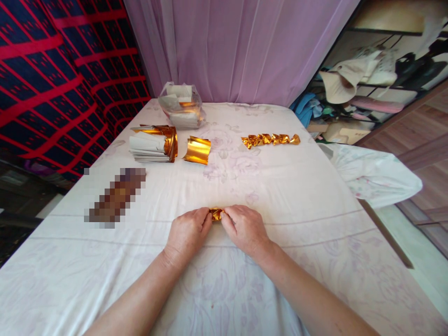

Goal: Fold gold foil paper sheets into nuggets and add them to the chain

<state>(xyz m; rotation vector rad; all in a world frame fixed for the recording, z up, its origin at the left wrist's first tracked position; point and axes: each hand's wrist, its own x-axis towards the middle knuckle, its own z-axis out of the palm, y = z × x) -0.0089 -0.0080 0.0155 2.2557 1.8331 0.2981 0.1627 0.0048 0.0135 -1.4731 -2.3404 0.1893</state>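
A small folded piece of gold foil [216, 214] lies between both hands on the white floral tablecloth [280, 196]. My left hand [188, 232] pinches its left end and my right hand [244, 228] pinches its right end, fingertips almost meeting. Most of the piece is hidden by the fingers. Farther back lies a curled gold foil sheet [198, 150], a stack of gold-and-white foil sheets [154, 143] to its left, and a row of folded gold pieces [270, 139] to the right.
A clear plastic bag [182, 111] with more foil sheets stands at the far edge. A blurred brown object [117, 195] lies left of my hands. A pink curtain hangs behind; a cluttered shelf is at the right, beyond the table edge.
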